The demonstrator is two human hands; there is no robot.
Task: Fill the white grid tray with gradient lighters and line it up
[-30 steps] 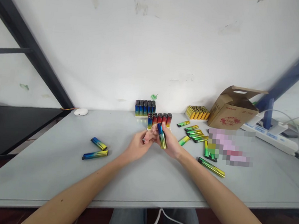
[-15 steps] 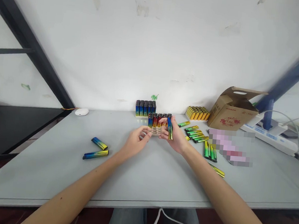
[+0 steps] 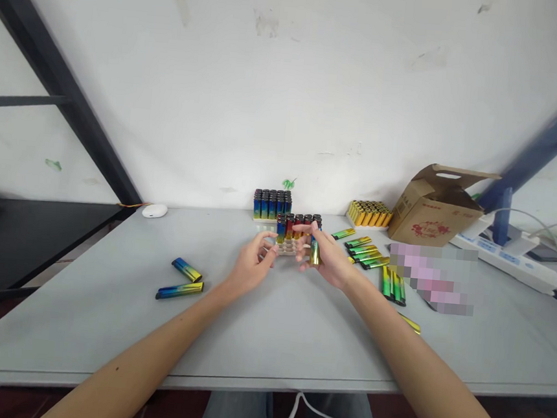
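Note:
In my right hand [image 3: 326, 255] is a blue-and-yellow lighter [image 3: 315, 250], held upright between thumb and fingers at the right front of a pale tray [image 3: 286, 251] with round holes. Red-and-yellow lighters [image 3: 298, 227] stand along the tray's back, and a blue-and-yellow one [image 3: 281, 230] stands at its left end. My left hand [image 3: 254, 259] is at the tray's left edge, thumb and forefinger apart, with nothing seen between them; whether it touches the tray I cannot tell. My right fingers partly cover the tray's right side.
Behind stand a block of blue lighters [image 3: 272, 206] and a tray of yellow lighters [image 3: 370, 213]. Green-yellow lighters [image 3: 363, 249] lie at right, two blue-yellow ones [image 3: 180, 290] at left. A cardboard box [image 3: 429, 212], power strip [image 3: 508, 260] and white case [image 3: 154, 211] are also on the table.
My left fingertips have drawn slightly back from the tray's left end. The lighter in my right hand has come a little lower, and my right forefinger is more extended.

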